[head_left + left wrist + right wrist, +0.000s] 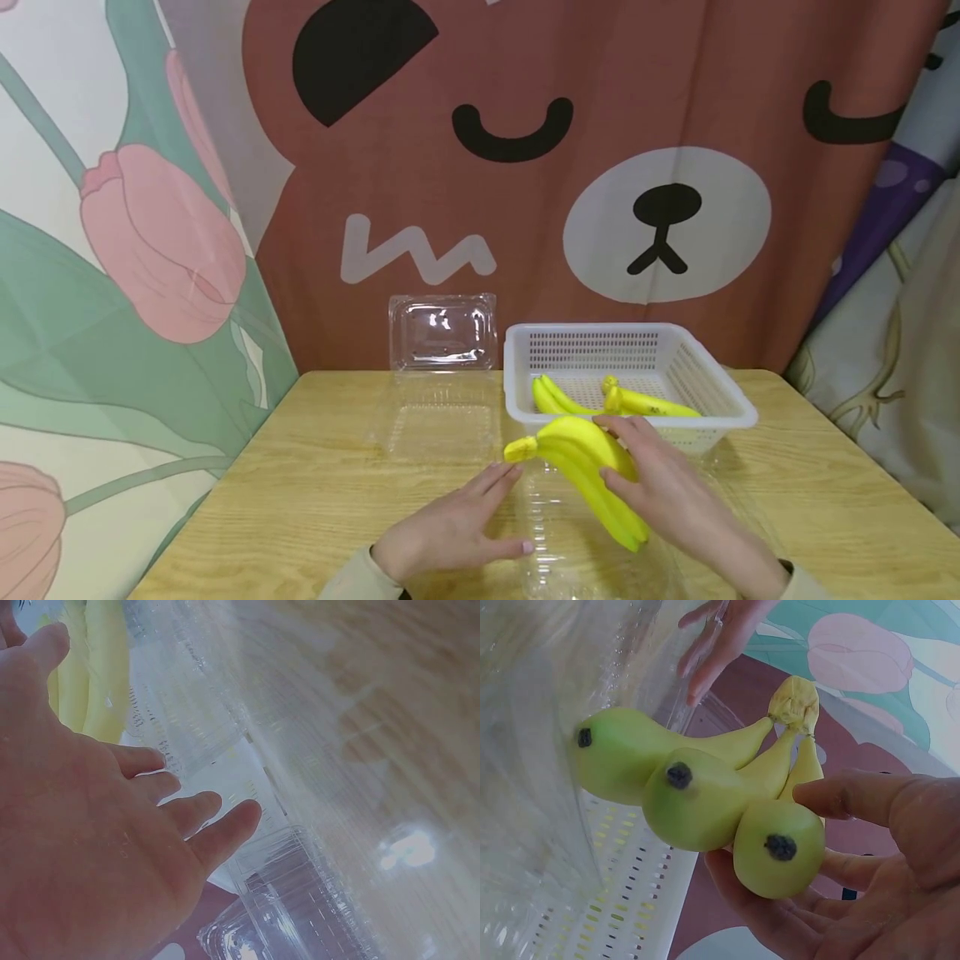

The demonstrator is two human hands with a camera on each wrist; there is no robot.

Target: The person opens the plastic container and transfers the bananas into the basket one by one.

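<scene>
A bunch of yellow bananas is in my right hand, gripped between thumb and fingers, above a clear plastic container. In the right wrist view, the bunch shows several dark-tipped ends, and its stem points away from the palm. My left hand is by the container's left side, fingers spread and holding nothing; its fingertips are near the banana stem. The left wrist view shows this hand with extended fingers beside the clear plastic. Whether it touches the container is hard to tell.
Behind the held bunch stands a white perforated basket with more bananas inside. Left of it, another clear container sits with its lid raised. A bear-print curtain hangs behind the wooden table.
</scene>
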